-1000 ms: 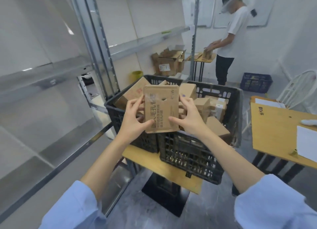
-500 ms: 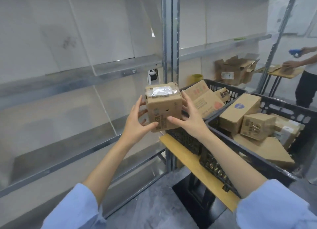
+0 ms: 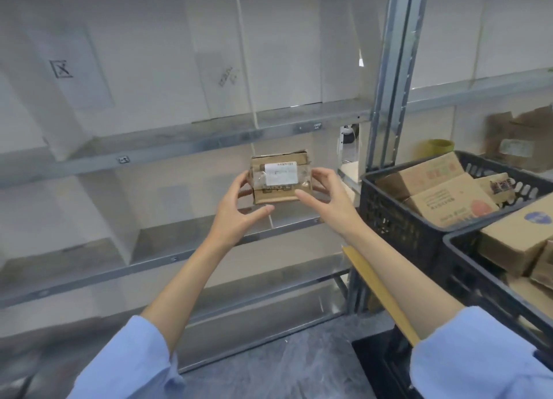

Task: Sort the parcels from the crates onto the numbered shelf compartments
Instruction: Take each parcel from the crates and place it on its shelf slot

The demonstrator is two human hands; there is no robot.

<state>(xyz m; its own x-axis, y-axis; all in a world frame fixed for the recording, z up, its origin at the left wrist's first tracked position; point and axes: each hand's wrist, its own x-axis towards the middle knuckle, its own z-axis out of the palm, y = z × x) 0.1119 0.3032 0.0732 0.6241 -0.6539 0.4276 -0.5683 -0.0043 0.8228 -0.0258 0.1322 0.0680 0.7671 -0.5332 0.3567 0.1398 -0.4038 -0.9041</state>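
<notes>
Metal shelf (image 3: 185,143): divided tiers, left of and behind the fingers.
Left hand (image 3: 236,210): fingers curled round the parcel's left edge, thumb under its lower edge.
Parcel (image 3: 279,177): small brown box, white label facing the camera, held off the shelf between the fingers of both hands, in front of the middle tier.
Right hand (image 3: 326,198): fingers wrapped behind the right edge, thumb on the front lower corner.
Black crates (image 3: 389,213): right of the fingers, holding cartons (image 3: 449,201).

A yellow bucket (image 3: 439,145) sits beside blurred open cartons (image 3: 522,140) beyond a tabletop (image 3: 381,295).
</notes>
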